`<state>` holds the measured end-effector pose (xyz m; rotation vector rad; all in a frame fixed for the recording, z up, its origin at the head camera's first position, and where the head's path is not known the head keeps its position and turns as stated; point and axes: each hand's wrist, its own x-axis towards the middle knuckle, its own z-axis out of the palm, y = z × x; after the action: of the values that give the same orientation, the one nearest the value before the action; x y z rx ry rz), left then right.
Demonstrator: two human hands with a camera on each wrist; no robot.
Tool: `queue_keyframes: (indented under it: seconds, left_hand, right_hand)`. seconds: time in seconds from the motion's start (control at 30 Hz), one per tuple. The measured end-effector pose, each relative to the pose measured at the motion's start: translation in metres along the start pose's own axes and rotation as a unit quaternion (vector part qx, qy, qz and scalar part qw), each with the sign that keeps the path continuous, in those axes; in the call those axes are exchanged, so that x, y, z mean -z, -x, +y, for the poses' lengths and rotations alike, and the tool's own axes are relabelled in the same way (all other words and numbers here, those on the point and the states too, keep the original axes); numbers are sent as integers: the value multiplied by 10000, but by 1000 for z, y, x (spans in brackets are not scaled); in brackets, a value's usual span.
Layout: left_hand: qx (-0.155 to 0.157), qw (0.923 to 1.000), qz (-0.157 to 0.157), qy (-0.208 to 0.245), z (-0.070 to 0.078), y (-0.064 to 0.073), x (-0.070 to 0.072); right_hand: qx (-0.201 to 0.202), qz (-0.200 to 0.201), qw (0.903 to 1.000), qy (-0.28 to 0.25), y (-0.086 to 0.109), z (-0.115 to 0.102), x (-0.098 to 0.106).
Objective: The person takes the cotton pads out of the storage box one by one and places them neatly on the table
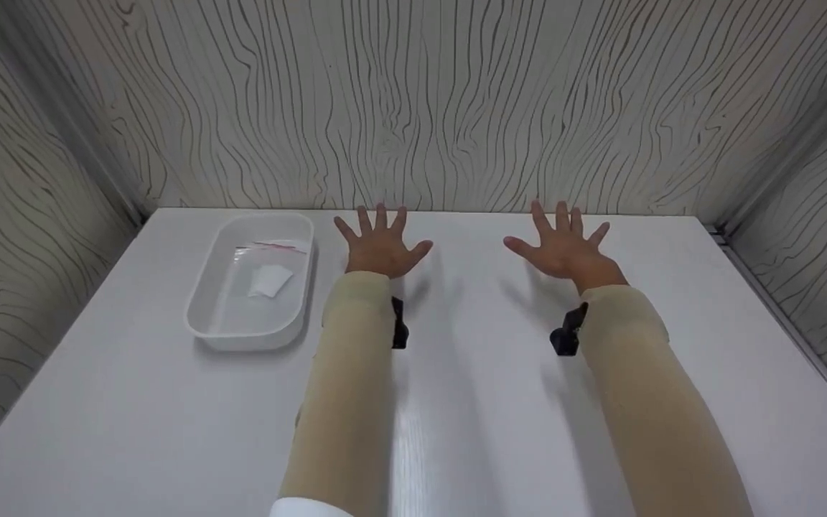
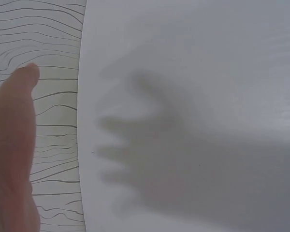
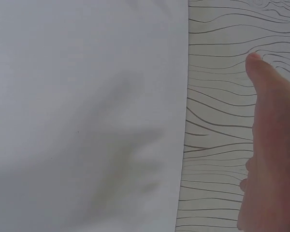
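Note:
Fingers spread and straight, my left hand [image 1: 380, 251] hovers above the far part of the white table, holding nothing. To its left stands a white plastic tray [image 1: 248, 336], which is the thing nearest to it. Inside the tray lie a small white folded piece [image 1: 271, 280] and a clear plastic bag with a red strip [image 1: 273, 247]; their exact kind is hard to make out. My right hand [image 1: 563, 251] is also held over the table with fingers splayed and nothing in it. Each wrist view shows the side of one hand, the left [image 2: 12, 154] and the right [image 3: 275, 154], with its shadow below.
The white table [image 1: 456, 431] ends at a back wall [image 1: 413, 108] with a wood-grain pattern, just beyond my fingertips. Patterned side walls stand at left and right. A small black camera [image 1: 566, 334] sits on the right wrist, another [image 1: 399, 327] on the left.

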<state>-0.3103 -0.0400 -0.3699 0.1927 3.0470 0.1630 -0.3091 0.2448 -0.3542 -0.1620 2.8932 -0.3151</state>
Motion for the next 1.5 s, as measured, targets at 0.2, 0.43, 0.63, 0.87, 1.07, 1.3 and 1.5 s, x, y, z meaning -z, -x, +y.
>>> queue_keyframes:
  seconds: [0.2,0.43,0.63,0.87,1.07,1.3,1.5]
  left_hand:
    - [-87,9999,-102,105,-4,-1,0]
    - [-133,9988,-283,382,-22,-1,3]
    - [-203,9983,-375,401,-38,2,7]
    - [-222,9980,-487,347,-53,6,17]
    - [-282,9975,-520,391,-68,13,24]
    - [-310,9972,-520,433,-92,22,26]
    - [-262,9976,-476,437,-112,32,21]
  right_hand:
    - [113,-8,9999,33,1,-1,1]
    - [251,-2,9995,184,1,5,-4]
    - [327,21,9991,256,4,12,-5]
    - [432,18,9986,308,9,17,-4]
    - [552,77,9978,359,14,19,-3]
    - [702,108,9971,262,22,27,-3]
    - [720,120,9971,206,29,37,-2]
